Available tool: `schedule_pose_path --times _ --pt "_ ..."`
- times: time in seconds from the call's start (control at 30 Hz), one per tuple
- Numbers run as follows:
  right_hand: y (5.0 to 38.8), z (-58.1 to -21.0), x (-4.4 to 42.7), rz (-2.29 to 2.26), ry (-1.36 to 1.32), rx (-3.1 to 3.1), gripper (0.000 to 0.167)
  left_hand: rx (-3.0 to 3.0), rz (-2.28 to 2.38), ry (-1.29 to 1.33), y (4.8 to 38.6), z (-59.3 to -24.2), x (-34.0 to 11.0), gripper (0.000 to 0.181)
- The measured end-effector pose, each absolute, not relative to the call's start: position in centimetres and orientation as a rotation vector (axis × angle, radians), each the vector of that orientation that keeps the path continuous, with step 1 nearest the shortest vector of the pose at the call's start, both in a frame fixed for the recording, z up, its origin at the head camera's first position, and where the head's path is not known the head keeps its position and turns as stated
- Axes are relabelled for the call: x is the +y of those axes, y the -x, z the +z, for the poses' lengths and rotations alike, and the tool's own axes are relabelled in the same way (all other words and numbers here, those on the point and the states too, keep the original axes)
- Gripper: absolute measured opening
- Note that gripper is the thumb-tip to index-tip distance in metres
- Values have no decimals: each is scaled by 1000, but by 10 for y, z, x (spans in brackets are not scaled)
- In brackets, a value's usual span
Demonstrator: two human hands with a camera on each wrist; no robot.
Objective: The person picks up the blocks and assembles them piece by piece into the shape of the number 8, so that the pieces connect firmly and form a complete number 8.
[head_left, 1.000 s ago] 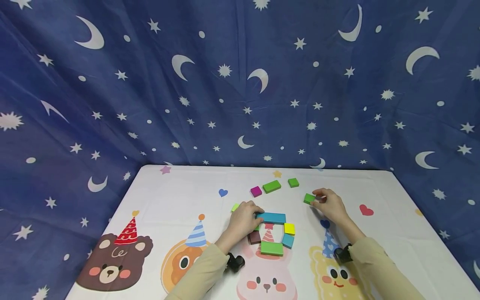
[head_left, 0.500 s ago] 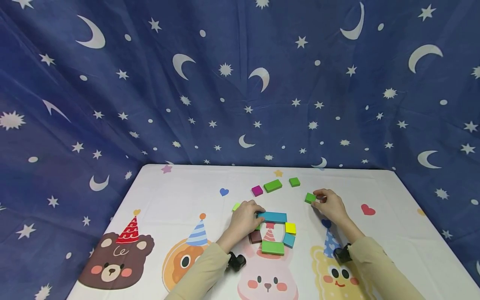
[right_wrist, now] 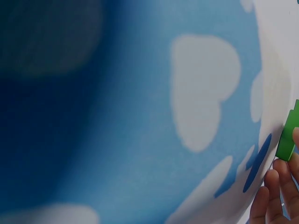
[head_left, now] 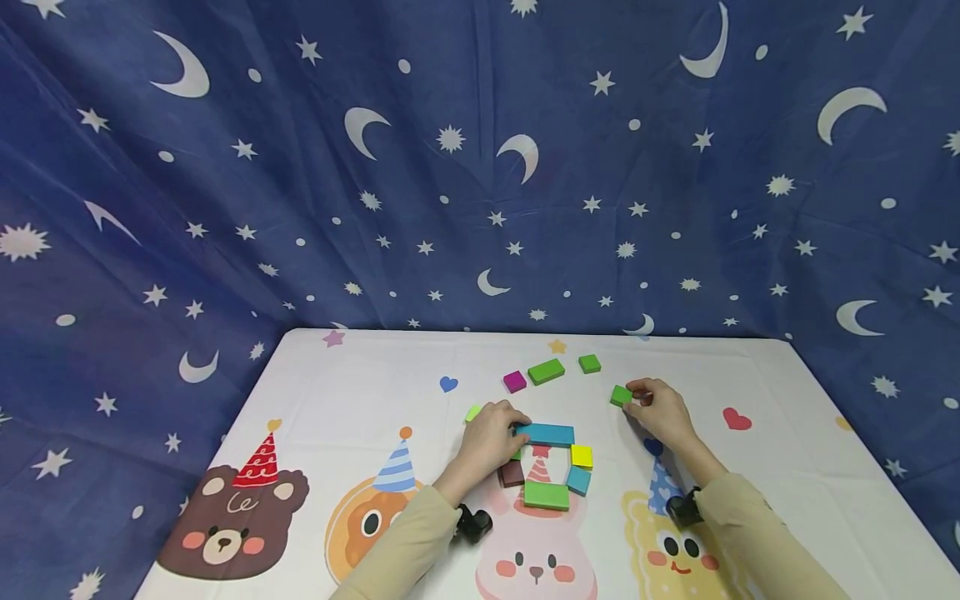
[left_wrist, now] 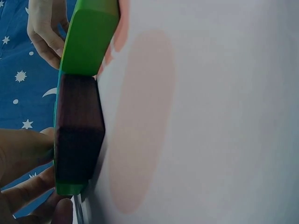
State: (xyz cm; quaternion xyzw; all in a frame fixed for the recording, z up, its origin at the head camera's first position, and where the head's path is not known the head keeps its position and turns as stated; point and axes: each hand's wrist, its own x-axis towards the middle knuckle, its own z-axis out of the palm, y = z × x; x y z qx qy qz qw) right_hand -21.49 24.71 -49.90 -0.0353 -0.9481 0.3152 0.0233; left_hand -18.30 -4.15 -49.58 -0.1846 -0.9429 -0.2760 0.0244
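Observation:
My left hand [head_left: 491, 437] is at the left end of a long blue block [head_left: 547, 434] and grips it with curled fingers; the fingertips are partly hidden. That block forms the far side of a ring with a brown block [head_left: 512, 473], a yellow block [head_left: 581, 456], a small blue block [head_left: 578, 479] and a long green block [head_left: 546, 496]. A small green piece shows beside the left fingers, mostly covered. To the right, my right hand [head_left: 662, 411] pinches a small green block [head_left: 621, 396] at or just above the table. The right wrist view catches this green block [right_wrist: 288, 135] at its edge.
Behind the ring lie a magenta block [head_left: 514, 382], a green oblong block [head_left: 546, 372] and another small green block [head_left: 589, 364]. A lime block [head_left: 472, 413] peeks out behind the left hand. The white tablecloth [head_left: 375, 375] has printed animals; a blue curtain [head_left: 420, 192] hangs behind.

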Motion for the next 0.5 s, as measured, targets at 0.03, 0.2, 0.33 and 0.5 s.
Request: schedule_pose_path --times 0.03,0.2,0.33,0.5 --pt "215 -499 248 976 101 -2932 38 -2918 -855 571 183 -496 -42 21" --pt "216 -501 248 971 113 -2929 38 -2913 -849 573 183 -496 -41 21" --pt "216 -500 247 968 129 -2931 37 -2919 -836 570 183 -496 -41 20" --pt "216 -500 246 965 131 -2927 37 -2928 -837 567 183 -494 -41 20"
